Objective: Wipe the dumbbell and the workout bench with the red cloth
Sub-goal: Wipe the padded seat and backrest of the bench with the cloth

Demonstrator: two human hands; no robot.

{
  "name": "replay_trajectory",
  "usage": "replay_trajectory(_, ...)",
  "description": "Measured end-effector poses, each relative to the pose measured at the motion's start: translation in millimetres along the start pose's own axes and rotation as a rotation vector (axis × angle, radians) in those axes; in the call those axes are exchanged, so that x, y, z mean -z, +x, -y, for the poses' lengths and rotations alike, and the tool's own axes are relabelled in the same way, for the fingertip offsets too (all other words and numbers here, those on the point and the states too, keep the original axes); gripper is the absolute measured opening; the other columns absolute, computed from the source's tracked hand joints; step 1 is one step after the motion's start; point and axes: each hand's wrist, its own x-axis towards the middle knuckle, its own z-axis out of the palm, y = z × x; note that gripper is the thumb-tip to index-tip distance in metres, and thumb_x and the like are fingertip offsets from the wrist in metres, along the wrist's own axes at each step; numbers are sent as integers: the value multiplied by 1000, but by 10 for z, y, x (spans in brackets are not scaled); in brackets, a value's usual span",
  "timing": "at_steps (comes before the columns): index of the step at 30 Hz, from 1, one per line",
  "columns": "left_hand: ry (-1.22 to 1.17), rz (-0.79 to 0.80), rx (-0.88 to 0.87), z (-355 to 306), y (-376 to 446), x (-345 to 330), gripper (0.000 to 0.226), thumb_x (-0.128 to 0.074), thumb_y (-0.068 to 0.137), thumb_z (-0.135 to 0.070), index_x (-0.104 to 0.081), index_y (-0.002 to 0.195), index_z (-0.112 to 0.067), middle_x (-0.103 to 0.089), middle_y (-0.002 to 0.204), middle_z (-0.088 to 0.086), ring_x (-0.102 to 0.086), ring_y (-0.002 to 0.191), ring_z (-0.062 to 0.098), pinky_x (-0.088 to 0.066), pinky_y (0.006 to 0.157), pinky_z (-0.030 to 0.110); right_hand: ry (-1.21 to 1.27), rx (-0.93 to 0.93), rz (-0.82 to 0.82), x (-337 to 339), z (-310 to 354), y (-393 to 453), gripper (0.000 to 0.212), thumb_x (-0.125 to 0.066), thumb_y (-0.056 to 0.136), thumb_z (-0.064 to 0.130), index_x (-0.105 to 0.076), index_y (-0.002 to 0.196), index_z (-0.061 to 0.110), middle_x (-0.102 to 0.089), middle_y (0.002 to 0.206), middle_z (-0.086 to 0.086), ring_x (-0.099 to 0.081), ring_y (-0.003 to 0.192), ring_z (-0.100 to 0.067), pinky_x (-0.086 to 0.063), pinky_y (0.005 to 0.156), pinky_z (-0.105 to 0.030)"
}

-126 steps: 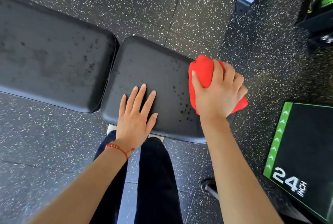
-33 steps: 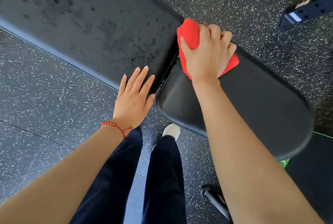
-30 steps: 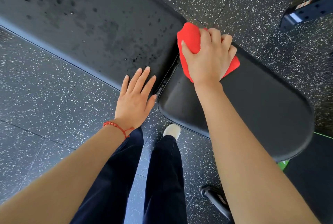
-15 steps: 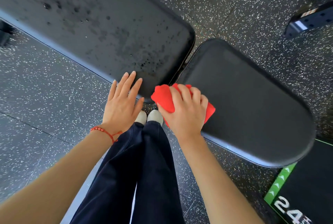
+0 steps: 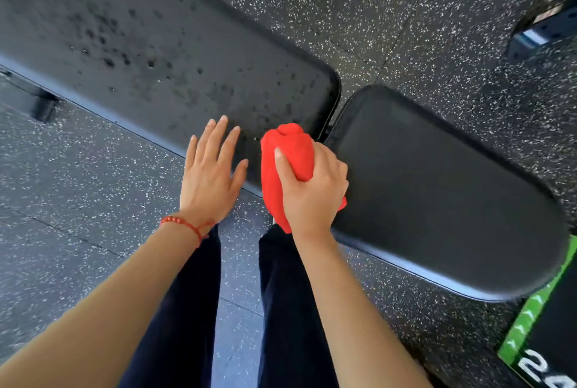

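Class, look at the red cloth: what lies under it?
The red cloth, gripped by the right hand, lies over the near corner of the long bench pad, by the gap. The pad surface beneath is covered, so its state cannot be seen.

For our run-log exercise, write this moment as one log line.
right hand: grips red cloth at gap between pads | left hand: flat on long pad | long pad: droplets | seat pad: looks clean

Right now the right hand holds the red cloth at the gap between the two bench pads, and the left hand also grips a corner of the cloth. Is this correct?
Not quite. In the head view the left hand grips nothing: it lies flat and open on the long bench pad, apart from the cloth. The rest is right: the right hand holds the red cloth at the gap beside the seat pad.
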Motion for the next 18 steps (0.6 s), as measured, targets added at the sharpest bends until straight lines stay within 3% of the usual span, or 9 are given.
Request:
replay_trajectory(10,95,39,-187,610,504,175,54,-33,93,-34,-41,137,-3,-31,149,16,-22,137,31,-15,109,52,-326,-77,-264,-864,13,24,51,-52,81,56,-64,109,15,-64,114,-3,-49,96,-26,-34,83,-40)
replay_trajectory(18,180,88,-318,1002,669,183,56,-32,94,-35,-34,142,-6,-27,150,16,-20,137,32,-13,110,53,-276,-217,-472,-1077,165,537,50,-54,78,53,-65,109,15,-64,114,-2,-53,93,-30,-36,76,-39)
